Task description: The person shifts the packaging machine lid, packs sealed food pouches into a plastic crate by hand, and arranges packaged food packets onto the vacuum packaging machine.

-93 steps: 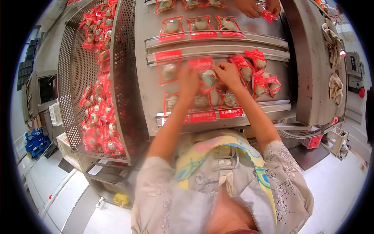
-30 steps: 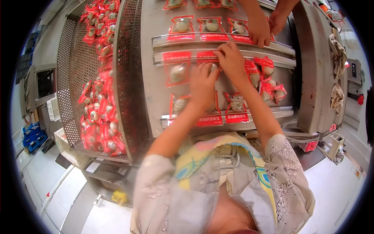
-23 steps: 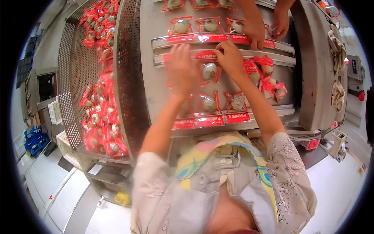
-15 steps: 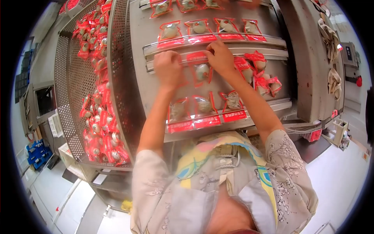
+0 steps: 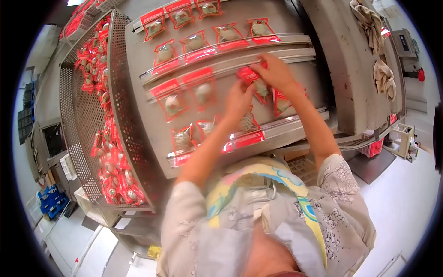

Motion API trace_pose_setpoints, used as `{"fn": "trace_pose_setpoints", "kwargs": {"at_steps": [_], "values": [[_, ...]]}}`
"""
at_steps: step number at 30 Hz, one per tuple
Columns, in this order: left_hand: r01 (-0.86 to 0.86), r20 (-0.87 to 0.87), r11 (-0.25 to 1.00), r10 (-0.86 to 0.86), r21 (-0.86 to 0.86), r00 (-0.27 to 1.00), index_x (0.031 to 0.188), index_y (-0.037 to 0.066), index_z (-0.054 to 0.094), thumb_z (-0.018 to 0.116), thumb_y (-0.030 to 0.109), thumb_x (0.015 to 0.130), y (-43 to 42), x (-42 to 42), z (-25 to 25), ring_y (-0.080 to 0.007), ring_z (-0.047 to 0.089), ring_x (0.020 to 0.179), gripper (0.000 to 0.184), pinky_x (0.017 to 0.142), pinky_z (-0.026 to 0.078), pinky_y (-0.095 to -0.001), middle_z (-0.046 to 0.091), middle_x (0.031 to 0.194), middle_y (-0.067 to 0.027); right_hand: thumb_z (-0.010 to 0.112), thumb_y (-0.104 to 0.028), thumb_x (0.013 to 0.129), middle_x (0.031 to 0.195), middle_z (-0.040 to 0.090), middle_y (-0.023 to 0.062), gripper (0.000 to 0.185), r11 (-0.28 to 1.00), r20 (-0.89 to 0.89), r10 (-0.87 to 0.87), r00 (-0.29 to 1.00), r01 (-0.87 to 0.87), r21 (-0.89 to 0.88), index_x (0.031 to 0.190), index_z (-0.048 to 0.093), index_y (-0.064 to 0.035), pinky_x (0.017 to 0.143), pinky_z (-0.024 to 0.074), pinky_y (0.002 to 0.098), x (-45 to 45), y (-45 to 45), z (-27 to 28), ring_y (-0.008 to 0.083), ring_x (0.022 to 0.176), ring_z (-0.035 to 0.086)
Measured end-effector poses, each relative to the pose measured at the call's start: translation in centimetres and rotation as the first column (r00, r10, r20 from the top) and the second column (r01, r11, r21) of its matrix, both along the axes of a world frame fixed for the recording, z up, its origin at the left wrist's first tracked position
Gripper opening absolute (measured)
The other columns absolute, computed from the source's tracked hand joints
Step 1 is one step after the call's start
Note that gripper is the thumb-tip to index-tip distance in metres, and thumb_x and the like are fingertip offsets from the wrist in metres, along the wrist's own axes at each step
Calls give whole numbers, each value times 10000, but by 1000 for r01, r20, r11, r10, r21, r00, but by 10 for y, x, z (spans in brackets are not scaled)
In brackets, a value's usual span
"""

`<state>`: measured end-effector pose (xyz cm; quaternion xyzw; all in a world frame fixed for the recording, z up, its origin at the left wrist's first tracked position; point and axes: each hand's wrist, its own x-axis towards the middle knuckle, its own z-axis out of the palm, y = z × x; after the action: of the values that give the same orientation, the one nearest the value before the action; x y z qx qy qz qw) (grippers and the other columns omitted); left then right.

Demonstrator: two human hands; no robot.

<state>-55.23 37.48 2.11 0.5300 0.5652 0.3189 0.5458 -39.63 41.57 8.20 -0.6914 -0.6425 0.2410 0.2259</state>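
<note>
Head view: both bare hands work over a metal plate (image 5: pixel 150 131), forearms reaching in from the lower edge. Left hand (image 5: pixel 239 98) comes up from below, wrist bent, fingers curled against the left edge of a red-topped packet (image 5: pixel 261 89); slight blur, cannot tell whether it truly pinches. Right hand (image 5: pixel 276 73) arches in from the right, thumb and forefinger pinching the upper right of the packet's red band (image 5: pixel 249 75). Packet hangs between the 2 hands, tilted, its clear pouch with a pale round item pointing down and right. Another packet (image 5: pixel 282 102) lies just beside it, partly under the right forearm. To the left, 2 packets (image 5: pixel 172 105) sit side by side with red bands towards the upper rails (image 5: pixel 295 46). Below, a lower row (image 5: pixel 182 139) has red bands along the lower rail (image 5: pixel 302 121), the left forearm covering part. Beyond the upper rails, a row of 4 packets (image 5: pixel 228 34). Far left, a perforated metal bin (image 5: pixel 73 104) holds a heap of packets (image 5: pixel 122 177). Labels: white characters on red bands, too small and blurred to read with certainty.
</note>
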Motion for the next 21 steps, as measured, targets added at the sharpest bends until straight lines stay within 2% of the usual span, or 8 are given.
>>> {"fn": "trace_pose_setpoints", "kwargs": {"at_steps": [1,4,5,8,12,14,18,21], "values": [[-42,55,999,43,-8,998,1069,-12,600,635,172,872,4,9,-5,-116,609,793,272,680,478,-266,667,895,-63,629,-348,819,970,662,172,350,993,16,84,996,-85,77,989,650,-43,777,482,436,1,-5,-5,354,921,618],[-119,3,992,119,-43,993,1049,-7,603,629,168,879,9,11,-12,-70,555,729,245,639,445,-239,644,855,-24,641,-363,803,919,670,161,349,994,-33,105,994,-106,-28,962,663,-53,787,477,446,15,-15,-2,351,904,622],[-149,24,988,149,38,989,996,3,605,600,160,901,7,13,-24,-52,506,699,184,623,418,-224,611,818,-7,627,-388,808,880,674,159,363,996,-46,90,995,-91,-7,950,669,-57,794,474,447,24,-19,-11,348,888,625],[-323,31,939,322,119,946,950,21,595,565,157,927,10,17,-39,-51,504,714,141,639,417,-216,591,803,8,601,-401,827,883,676,151,371,950,110,152,982,-115,-291,958,680,-63,798,478,435,44,-28,4,344,886,625],[-372,127,917,356,143,926,932,34,576,535,164,955,12,16,-45,-41,503,726,139,644,420,-203,587,812,5,600,-427,826,864,676,141,396,984,-61,87,994,-95,-148,978,690,-73,807,482,419,47,-31,-5,337,869,629],[-363,68,904,357,228,932,923,28,573,534,157,955,14,15,-52,-42,500,702,138,625,419,-203,588,804,4,617,-430,818,855,677,135,401,995,-115,104,988,-105,3,998,690,-79,809,485,405,37,-18,-16,321,862,633],[-448,20,852,460,270,888,905,17,570,540,144,949,10,11,-37,-40,490,635,138,571,411,-204,586,761,8,628,-377,819,775,671,141,335,906,-369,-59,928,-106,-411,865,698,-53,736,494,384,24,2,-27,280,795,644],[-419,-66,849,462,321,884,897,12,572,559,148,931,5,-9,-47,-38,483,594,141,524,402,-209,573,717,14,620,-383,796,755,670,120,322,903,-212,-20,977,-73,-424,802,694,-69,718,488,405,22,-1,-25,297,788,644]]}}
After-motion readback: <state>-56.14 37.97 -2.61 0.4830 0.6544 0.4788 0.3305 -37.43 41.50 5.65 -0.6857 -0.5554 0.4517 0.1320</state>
